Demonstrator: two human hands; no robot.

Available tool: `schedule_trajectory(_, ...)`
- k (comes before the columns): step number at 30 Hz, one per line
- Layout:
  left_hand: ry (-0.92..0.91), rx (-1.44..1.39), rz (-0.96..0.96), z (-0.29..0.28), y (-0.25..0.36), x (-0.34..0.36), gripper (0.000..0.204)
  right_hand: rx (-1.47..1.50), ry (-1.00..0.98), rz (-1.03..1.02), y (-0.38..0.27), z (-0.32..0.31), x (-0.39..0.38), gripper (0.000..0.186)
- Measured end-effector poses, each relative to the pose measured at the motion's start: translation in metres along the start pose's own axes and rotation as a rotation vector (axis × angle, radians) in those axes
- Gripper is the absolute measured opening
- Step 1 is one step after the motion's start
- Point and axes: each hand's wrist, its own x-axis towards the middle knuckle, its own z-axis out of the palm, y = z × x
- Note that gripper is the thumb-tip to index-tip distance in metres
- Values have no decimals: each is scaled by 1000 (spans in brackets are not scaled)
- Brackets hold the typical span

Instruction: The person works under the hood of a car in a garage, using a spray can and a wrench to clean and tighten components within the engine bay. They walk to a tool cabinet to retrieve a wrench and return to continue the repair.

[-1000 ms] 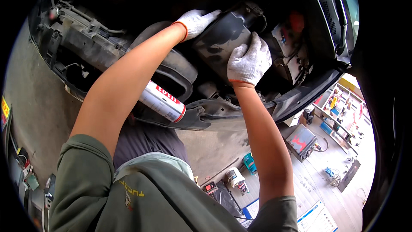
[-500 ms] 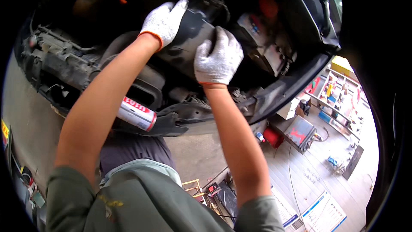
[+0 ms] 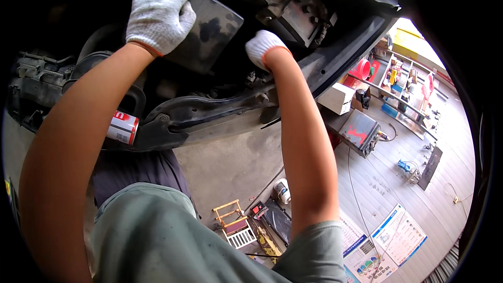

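Note:
In the engine bay of a vehicle, my left hand [image 3: 161,13] in a white knit glove lies over the left side of a dark grey, smudged plastic housing [image 3: 220,23]. Its fingers are spread. My right hand [image 3: 264,48], gloved alike, is low beside the housing's right edge, apart from its top face. The right fingers curl down out of sight, and whatever they grip is hidden. A white and red spray can [image 3: 123,127] lies tilted on the front frame [image 3: 201,102], partly behind my left forearm.
A battery [image 3: 304,15] sits right of the housing, inside the black body edge. Beyond it stand a grey metal box [image 3: 359,132] with red marks, a white carton [image 3: 336,98] and a shelf rack [image 3: 401,81] of supplies. Printed sheets [image 3: 401,233] lie at lower right.
My view has shifted. My right hand has left the top of the housing and moved down by its right side, its fingers now curled. My left hand has spread its fingers over the housing's left side.

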Motion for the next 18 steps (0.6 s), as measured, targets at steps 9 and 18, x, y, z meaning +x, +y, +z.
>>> schedule_trajectory(9,-39,72,-54,14,-4,-2,44,92,264,-38,35,97,116,32)
schedule_trajectory(18,-60,159,-40,21,-14,-11,45,321,245,65,0,33,80,35)
